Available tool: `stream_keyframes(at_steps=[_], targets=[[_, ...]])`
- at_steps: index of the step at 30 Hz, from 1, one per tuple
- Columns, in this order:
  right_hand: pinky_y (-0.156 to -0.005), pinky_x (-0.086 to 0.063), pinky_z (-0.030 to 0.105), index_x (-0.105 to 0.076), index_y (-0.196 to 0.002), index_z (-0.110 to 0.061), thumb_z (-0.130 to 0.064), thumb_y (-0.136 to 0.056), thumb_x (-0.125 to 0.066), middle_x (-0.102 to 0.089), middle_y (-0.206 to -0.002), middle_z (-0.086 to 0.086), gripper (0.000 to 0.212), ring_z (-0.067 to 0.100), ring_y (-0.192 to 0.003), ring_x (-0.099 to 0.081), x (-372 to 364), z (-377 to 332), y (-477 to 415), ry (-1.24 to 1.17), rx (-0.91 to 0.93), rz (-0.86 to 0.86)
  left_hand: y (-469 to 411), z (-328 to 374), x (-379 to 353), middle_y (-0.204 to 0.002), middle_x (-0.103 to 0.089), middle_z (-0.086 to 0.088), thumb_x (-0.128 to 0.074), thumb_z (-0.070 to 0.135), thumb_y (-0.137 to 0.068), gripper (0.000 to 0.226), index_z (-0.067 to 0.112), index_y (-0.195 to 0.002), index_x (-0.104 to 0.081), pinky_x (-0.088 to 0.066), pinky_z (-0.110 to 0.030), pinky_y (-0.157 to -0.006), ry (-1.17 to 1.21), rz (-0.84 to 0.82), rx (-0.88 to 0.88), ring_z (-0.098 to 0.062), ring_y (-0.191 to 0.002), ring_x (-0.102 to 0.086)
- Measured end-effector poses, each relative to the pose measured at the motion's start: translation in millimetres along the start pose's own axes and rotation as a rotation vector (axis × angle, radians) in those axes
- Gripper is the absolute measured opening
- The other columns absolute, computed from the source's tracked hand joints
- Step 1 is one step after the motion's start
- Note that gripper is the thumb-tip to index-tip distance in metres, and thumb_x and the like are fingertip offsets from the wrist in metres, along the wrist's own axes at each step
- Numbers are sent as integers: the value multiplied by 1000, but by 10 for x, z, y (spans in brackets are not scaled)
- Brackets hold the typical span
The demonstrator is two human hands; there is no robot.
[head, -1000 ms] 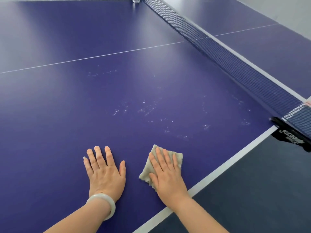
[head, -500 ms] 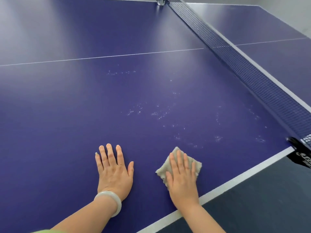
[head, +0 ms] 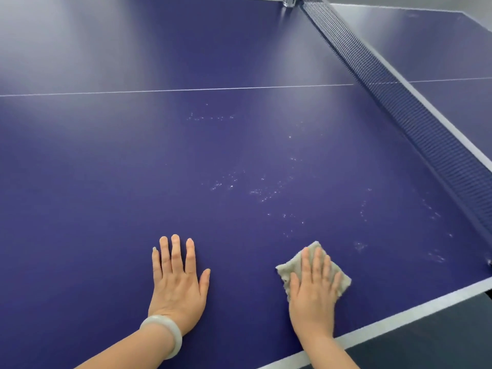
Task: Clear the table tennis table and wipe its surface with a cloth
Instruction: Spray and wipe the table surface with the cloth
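Pressing a cloth (head: pixel 316 270) flat, speckled blue table (head: pixel 133 182), net (head: pixel 415 123) right.

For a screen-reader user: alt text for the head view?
A person's right hand presses a grey cloth onto a blue table tennis table near its edge; the left hand, wearing a pale bangle, rests flat beside it. White specks dot the surface toward the net.

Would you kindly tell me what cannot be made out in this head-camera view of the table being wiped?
Head view:
- cloth: its middle lies hidden under the right hand.
- white specks: too small to tell dust from droplets.
- net post: cut off by the top edge, blurred.
- table: its left side runs past the frame's edge.
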State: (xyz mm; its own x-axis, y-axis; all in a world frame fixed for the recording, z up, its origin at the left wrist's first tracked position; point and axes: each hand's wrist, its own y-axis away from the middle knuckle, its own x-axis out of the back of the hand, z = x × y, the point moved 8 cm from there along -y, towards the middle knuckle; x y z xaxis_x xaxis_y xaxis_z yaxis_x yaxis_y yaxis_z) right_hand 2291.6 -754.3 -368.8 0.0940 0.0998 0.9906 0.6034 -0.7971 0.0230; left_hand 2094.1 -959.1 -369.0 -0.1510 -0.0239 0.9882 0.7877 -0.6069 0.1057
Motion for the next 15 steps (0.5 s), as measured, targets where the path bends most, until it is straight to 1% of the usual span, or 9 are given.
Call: stream_keyframes(at_steps=[2, 3, 5, 6, 7, 10, 11, 15], targets=[[-116, -16, 55, -28, -155, -13, -40, -106, -13, -19, -163, 11, 58, 30, -150, -19, -45, -679, 81, 7, 337, -12, -11, 8, 5, -153, -29, -30, -5, 53, -99, 80, -2, -145, -40, -17, -61, -116, -3, -8, 2, -47, -146, -18], [-115, -16, 53, -28, -155, -15, -39, -106, -16, -18, -164, 8, 56, 28, -150, -18, -57, -907, 88, 8, 473, -42, -10, 10, 4, -153, -28, -30, -5, 53, -99, 80, -2, -145, -40, -16, -61, -116, -7, -10, 2, -47, -146, -18], [-115, -16, 50, -26, -156, -20, -40, -104, -24, -14, -165, 3, 56, 23, -151, -16, -57, -1025, -55, 24, 645, -63, -5, 10, 5, -154, -27, -29, -5, 53, -100, 80, -2, -145, -40, -15, -61, -116, -20, -14, 2, -47, -146, -18], [-115, -15, 50, -25, -156, -21, -41, -105, -24, -12, -165, 1, 55, 22, -152, -15, -75, -931, -172, 52, 671, -49, -3, 9, 4, -154, -27, -29, -5, 53, -99, 79, -1, -145, -39, -15, -60, -117, -25, -17, 2, -46, -147, -17], [-116, -14, 49, -23, -157, -21, -41, -106, -19, -10, -166, 0, 55, 21, -152, -13, -91, -753, -321, 63, 628, -48, -2, 7, 1, -155, -26, -28, -6, 53, -99, 79, -1, -146, -39, -16, -60, -117, -31, -16, 2, -46, -147, -16], [-119, -10, 50, -17, -157, -19, -43, -106, -4, -13, -165, 4, 58, 24, -152, -12, -31, -11, -741, 15, 269, -7, 0, -1, -9, -155, -27, -28, -6, 54, -99, 79, 0, -146, -39, -18, -61, -116, -42, -23, 7, -45, -148, -15], [-119, -9, 50, -15, -157, -17, -43, -106, -3, -15, -165, 6, 58, 24, -152, -12, -22, 121, -779, 2, 209, -17, 1, -3, -8, -155, -27, -28, -6, 54, -99, 79, 0, -146, -39, -18, -61, -116, -39, -28, 7, -45, -148, -15], [-118, -13, 52, -16, -156, -15, -42, -106, -3, -18, -163, 11, 58, 28, -151, -14, -30, 152, -746, 16, 202, -37, 17, -11, -2, -154, -28, -28, -7, 54, -99, 79, -1, -146, -40, -18, -61, -116, -27, -16, 3, -45, -147, -16]])
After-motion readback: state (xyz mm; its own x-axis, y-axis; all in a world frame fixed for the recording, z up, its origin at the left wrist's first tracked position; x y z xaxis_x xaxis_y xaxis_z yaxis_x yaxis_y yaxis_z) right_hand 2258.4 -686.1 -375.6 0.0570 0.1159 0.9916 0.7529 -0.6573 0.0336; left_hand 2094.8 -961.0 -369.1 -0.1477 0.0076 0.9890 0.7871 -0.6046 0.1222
